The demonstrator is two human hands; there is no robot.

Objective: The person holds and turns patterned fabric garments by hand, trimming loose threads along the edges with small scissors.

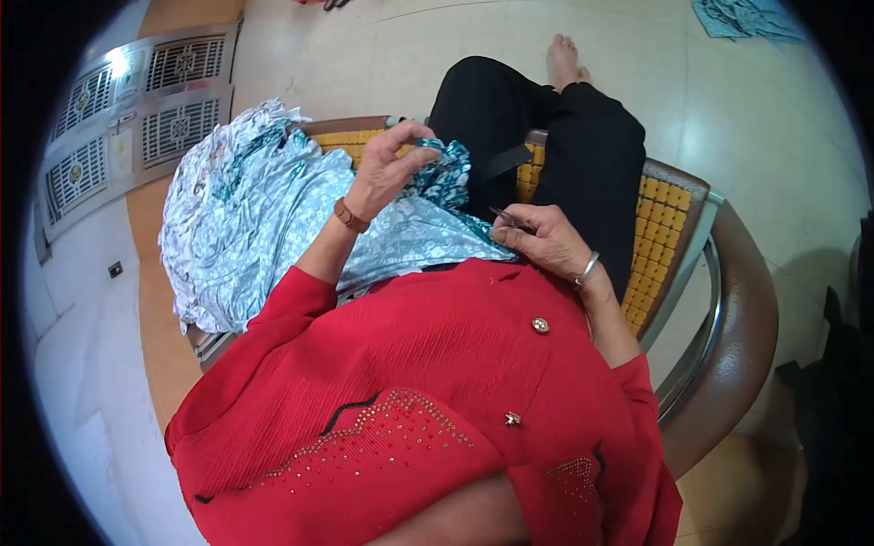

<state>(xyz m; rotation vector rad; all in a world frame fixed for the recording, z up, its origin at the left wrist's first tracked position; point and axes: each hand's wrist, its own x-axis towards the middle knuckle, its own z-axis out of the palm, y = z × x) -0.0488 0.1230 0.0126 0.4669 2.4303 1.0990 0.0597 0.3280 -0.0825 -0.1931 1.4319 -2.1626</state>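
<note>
My left hand (387,173), with a brown watch at the wrist, pinches the edge of a teal patterned part of the fabric (443,177) and lifts it. My right hand (542,238), with a silver bangle, is closed around a small dark metal tool (512,219), its tip pointing left, close to the fabric's edge. Light blue floral fabric (391,232) lies across my lap between the hands and runs left into a large heap (246,209).
The chair seat has yellow tiles (657,237) and a brown curved armrest (728,337). A black strap (503,164) lies by my legs. More teal cloth (746,20) is on the floor at the upper right. A metal grille door (137,114) stands at left.
</note>
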